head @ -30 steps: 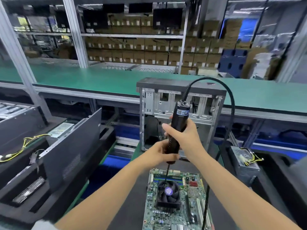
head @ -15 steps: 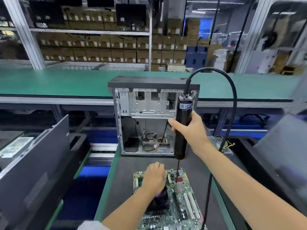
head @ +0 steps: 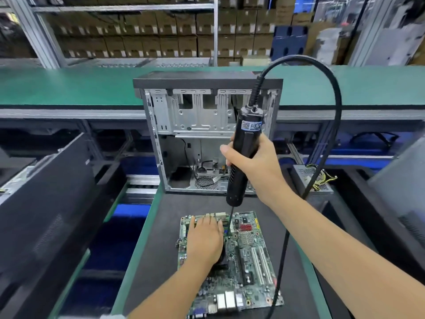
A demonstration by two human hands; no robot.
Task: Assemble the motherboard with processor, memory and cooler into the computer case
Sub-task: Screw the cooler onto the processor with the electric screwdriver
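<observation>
Case (head: pixel 197 134): boxy bare-metal shell with a flat black top, standing open-sided just beyond my right hand.
Mat (head: pixel 161 238): dark, matte slab under both my hands.
Motherboard (head: pixel 250 254): green rectangle, bumpy with chips and white slots, flat on the mat below my right hand.
Screwdriver (head: pixel 241 157): smooth black cylinder, upright, its thin bit touching the board just beside my left fingers.
Cable (head: pixel 331 93): black rubbery loop arching from the screwdriver's top over my right wrist.
Right hand (head: pixel 255 166): wrapped tight around the screwdriver barrel.
Left hand (head: pixel 204 238): flat, fingers spread, pressing on the black cooler (head: pixel 223 261), mostly hidden beneath my palm.
</observation>
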